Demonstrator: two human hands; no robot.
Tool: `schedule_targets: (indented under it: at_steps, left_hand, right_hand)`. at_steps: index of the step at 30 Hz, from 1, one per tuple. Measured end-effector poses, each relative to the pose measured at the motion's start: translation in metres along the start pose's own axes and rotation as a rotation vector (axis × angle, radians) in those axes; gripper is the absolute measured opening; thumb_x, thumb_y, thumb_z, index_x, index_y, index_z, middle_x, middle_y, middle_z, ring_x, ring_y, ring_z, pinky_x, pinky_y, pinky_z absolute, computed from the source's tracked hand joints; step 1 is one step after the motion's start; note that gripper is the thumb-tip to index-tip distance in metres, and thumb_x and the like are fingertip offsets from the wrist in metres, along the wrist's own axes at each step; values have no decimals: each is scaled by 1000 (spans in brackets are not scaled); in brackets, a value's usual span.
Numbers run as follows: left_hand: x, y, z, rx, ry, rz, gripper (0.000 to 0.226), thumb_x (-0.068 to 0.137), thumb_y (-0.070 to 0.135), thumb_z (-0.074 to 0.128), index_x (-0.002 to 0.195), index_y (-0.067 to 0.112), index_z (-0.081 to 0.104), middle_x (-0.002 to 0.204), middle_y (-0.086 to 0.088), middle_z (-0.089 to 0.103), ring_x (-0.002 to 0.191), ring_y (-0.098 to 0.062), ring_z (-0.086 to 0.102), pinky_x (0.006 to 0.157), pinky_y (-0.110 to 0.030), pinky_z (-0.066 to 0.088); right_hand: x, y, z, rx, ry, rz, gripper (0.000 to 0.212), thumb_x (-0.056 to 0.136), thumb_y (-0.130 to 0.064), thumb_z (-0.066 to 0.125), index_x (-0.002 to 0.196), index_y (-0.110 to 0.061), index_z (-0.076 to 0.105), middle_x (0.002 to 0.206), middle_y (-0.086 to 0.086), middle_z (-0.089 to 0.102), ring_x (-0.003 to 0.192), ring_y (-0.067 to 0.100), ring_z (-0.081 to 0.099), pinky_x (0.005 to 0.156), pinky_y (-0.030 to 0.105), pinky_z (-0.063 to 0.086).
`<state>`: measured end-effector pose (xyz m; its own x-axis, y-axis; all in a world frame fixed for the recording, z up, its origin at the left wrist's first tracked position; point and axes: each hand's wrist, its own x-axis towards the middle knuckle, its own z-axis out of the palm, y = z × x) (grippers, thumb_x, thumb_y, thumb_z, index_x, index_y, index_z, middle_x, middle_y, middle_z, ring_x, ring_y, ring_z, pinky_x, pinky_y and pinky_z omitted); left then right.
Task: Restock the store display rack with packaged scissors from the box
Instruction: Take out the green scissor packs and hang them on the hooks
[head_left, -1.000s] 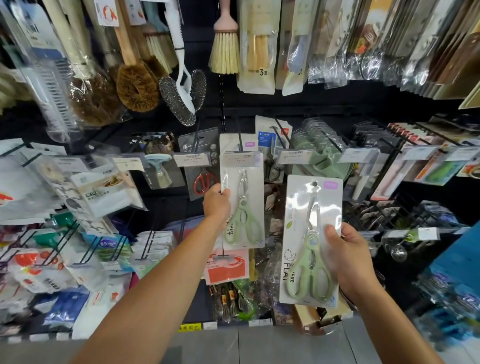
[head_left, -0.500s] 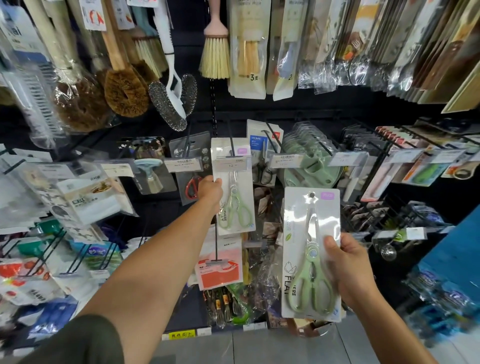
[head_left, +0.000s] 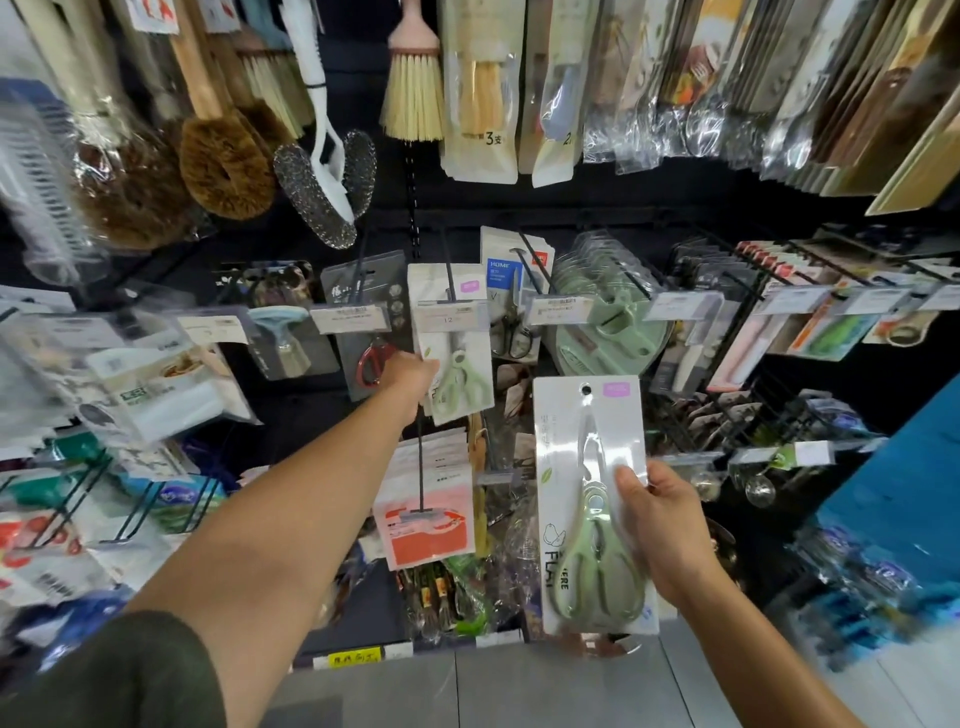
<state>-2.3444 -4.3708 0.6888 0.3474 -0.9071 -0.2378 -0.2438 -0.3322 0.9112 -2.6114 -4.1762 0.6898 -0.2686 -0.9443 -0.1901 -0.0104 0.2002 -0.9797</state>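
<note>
Left hand curls onto the left edge of a scissors pack hanging on the rack peg behind its price tag. The red-handled scissors card is just beside it, so side room looks tight. Right hand, nearer the camera, pinches a second pack at its right edge, thumb on the clear front, hang hole free. Likely light, stiff card under a slick blister: grip the card edge low and go straight in through the open room before the pegs.

Green packaged scissors upright, another pack on rack hook.
</note>
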Motion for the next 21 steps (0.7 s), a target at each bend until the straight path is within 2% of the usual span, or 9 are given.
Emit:
schedule_targets:
  at_steps: [2,4,7,10,13,15,17,19,21]
  left_hand:
    - [-13,-10,-5,93,-52,-10,32,89,25,67,111,3,63,115,-16,65,97,-28,62,80,-33,50]
    - [-26,-23,-13,261,-132,0,35,88,23,67,112,-2,65,105,-22,67,92,-29,64,74,-34,51]
    - [-50,-42,-31,528,-390,-10,27,90,27,63,110,8,65,94,-6,64,85,-21,62,75,-32,52]
    - [-68,-48,-49,769,-536,27,17,91,28,63,104,18,60,92,4,61,87,-17,63,73,-30,50]
    - [-80,-36,-67,961,-360,236,18,90,26,62,104,16,67,106,-3,68,98,-22,63,80,-30,50]
    - [-89,-20,-83,920,-182,321,18,89,30,62,104,20,65,107,-3,69,97,-23,64,84,-35,53]
    - [-102,0,-100,912,1,446,15,91,34,60,101,24,64,100,-1,70,90,-22,64,79,-36,54]
    - [-113,21,-114,926,217,697,14,92,36,58,93,23,64,88,3,66,80,-19,61,71,-34,54]
    - [-121,42,-126,912,380,950,17,91,33,59,90,17,65,85,0,63,82,-21,57,73,-37,52]
  right_hand:
    - [5,3,9,-8,-13,6,13,95,-24,58,91,-16,68,87,25,68,69,29,55,67,52,54]
    - [9,7,19,-3,-48,29,13,95,-23,57,92,-17,68,84,17,72,68,29,60,67,52,56]
    - [18,15,38,18,-87,61,13,94,-21,58,97,-13,68,84,14,74,72,33,68,69,54,57]
    - [30,21,58,3,-99,54,16,94,-15,57,100,-4,66,82,12,71,69,27,64,62,37,53]
    - [40,21,77,73,-119,84,11,94,-9,55,95,-3,64,70,9,65,54,15,59,52,23,46]
    - [48,19,89,48,-109,70,10,94,-13,57,91,-10,67,72,5,69,60,17,61,60,29,48]
    - [54,15,98,31,-103,61,10,94,-17,59,93,-14,68,78,2,71,67,18,62,66,34,50]
    - [61,10,105,-1,-99,21,11,94,-19,59,96,-14,69,76,1,69,65,17,60,62,33,50]
    - [66,4,111,-51,-104,-28,13,93,-20,58,94,-13,69,72,7,65,61,16,53,60,31,46]
